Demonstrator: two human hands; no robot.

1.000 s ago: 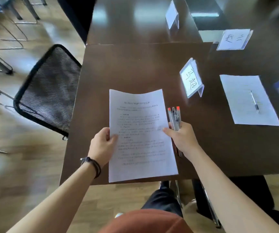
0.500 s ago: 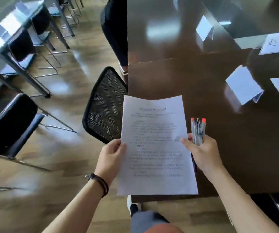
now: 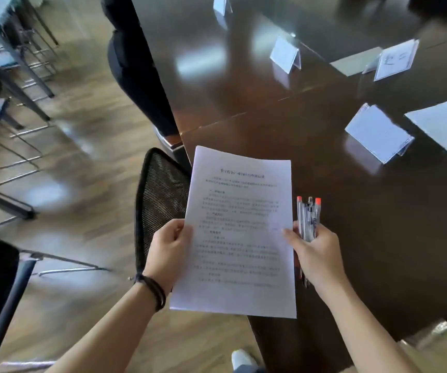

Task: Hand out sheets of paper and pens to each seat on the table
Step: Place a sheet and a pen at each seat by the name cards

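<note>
Left hand [image 3: 169,250] pinches the printed sheets [image 3: 239,232] at their left edge, held in the air over the table's [image 3: 378,238] near left corner. Right hand [image 3: 318,255] thumbs the right edge and grips a bundle of pens [image 3: 309,215], orange caps up.

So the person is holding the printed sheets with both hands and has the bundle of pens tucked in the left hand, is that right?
Not quite: the pens are in the right hand, not the left. The head view shows their orange-tipped ends sticking up from that hand while its thumb also pinches the right edge of the printed sheets. The left hand holds only the left edge of the sheets.
</note>
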